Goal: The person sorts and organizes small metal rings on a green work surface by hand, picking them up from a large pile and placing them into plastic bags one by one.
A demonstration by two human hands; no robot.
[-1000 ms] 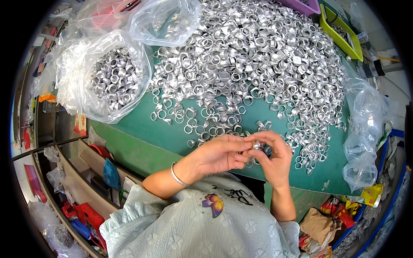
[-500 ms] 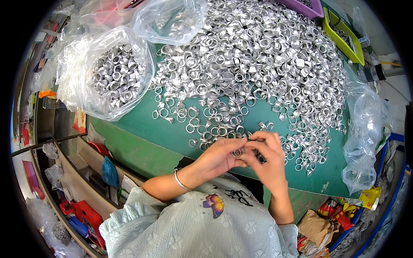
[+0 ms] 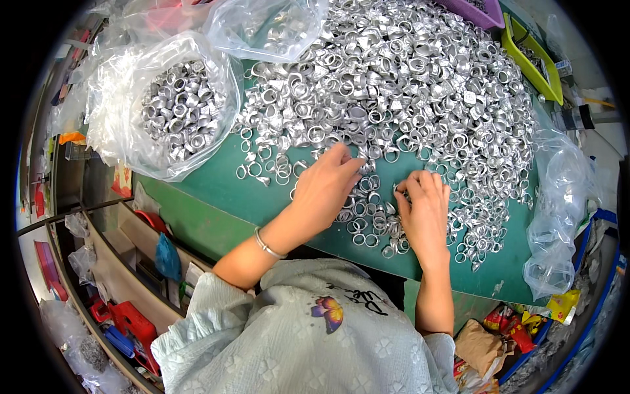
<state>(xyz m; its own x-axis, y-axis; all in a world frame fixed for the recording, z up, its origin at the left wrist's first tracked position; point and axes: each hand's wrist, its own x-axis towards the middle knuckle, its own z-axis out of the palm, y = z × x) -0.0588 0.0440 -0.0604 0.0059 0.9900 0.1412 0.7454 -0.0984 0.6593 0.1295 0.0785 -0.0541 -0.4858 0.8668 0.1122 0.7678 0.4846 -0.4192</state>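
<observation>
A large heap of silver metal rings (image 3: 420,72) covers much of the green table (image 3: 216,190), with looser rings (image 3: 367,226) along its near side. My left hand (image 3: 325,187) reaches over the heap's near edge. Its fingers are bent together, and whatever they hold is hidden beneath them. To its right, my right hand (image 3: 425,210) rests low among the loose rings, with thumb and fingers curled together. A silver ring (image 3: 397,188) shows in part at those fingertips. The two hands are apart.
An opened clear plastic bag (image 3: 226,85) of darker rings stands at the left, with another clear bag (image 3: 262,26) behind it. Purple (image 3: 482,16) and yellow-green (image 3: 548,85) baskets sit at the far right. Crumpled clear plastic (image 3: 558,217) lies along the right edge.
My hands were together near the table's front edge around a ring and have separated. The left moved forward to the heap; the right moved slightly forward and right onto loose rings.
</observation>
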